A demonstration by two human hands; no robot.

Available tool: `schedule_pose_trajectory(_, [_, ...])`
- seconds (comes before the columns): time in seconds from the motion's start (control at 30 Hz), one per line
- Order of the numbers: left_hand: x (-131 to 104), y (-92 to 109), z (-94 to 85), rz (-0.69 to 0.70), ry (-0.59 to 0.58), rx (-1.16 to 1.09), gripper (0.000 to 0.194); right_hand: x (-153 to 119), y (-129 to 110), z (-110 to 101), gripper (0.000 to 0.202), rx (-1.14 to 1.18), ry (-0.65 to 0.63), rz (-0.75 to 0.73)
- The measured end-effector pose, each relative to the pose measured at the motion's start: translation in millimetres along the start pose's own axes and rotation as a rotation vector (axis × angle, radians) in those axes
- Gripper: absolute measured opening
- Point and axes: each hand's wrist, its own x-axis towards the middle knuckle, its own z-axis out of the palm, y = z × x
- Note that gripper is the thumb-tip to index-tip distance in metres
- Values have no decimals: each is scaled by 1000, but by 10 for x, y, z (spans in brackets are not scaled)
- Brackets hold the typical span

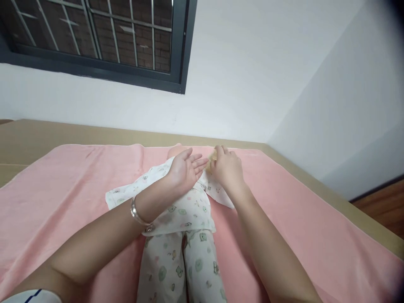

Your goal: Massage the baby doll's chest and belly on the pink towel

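My left hand (187,169) is palm up with its fingers stretched out, above the chest of a figure dressed in white patterned clothes. A silver bangle (135,211) circles that wrist. Close by on the right, my right hand (226,166) has its fingers curled round a small yellowish, see-through object (213,155), mostly hidden, so its kind is unclear. The printed top (186,210) and trousers (202,265) lie face up on a pink blanket (78,189). A bit of the figure's skin-coloured head (175,150) shows behind my left hand.
The blanket covers a light wooden surface (94,132) that meets a white wall (233,75). A dark-framed window (179,63) with bars is at the upper left. Reddish-brown wood (385,206) shows at the right edge.
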Motion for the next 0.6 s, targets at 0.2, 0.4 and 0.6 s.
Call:
schedule_pose_trajectory(0.2, [-479,212,-264,-159,-14,-51,51,54,-54,-45,41,-14,-28,29])
schedule_pose_trajectory(0.4, [-696,628,-296,-88,-15,-121,58,137,-189,-218,33,-33,-164,149])
schedule_pose_trajectory(0.6, [-863,579,-407,24,65,50,55,-314,-687,-540,44,246,-91,-38])
